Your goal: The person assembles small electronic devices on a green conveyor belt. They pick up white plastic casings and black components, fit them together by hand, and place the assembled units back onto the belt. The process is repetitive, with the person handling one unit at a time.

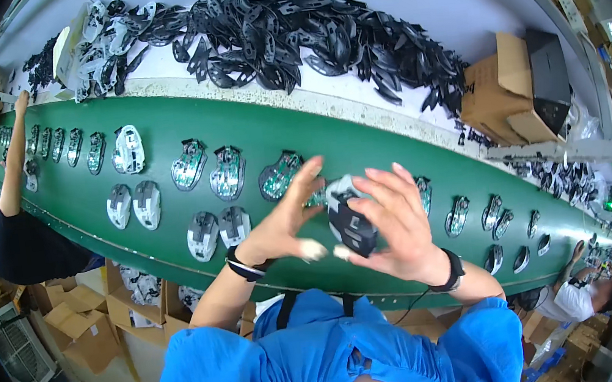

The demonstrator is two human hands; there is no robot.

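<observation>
My right hand (404, 228) grips a black and grey computer mouse (348, 220) between thumb and fingers, above the green conveyor belt (267, 123). Just left of it, my left hand (280, 225) is open, thumb and fingers apart, holding nothing. Pale covers sit on some of my fingertips. Beyond my left hand lies a mouse base with a green circuit board (279, 175), partly hidden by the fingers. Two more such bases, one of them a mouse base (227, 173), lie to the left. Grey and black mouse top shells (203, 236) rest closer to me.
A long heap of black plastic parts (256, 37) covers the ledge behind the belt. An open cardboard box (504, 94) stands on it at right. More mouse parts line the belt both ways. Co-workers sit at left, one reaching an arm (15, 158) across, and at far right.
</observation>
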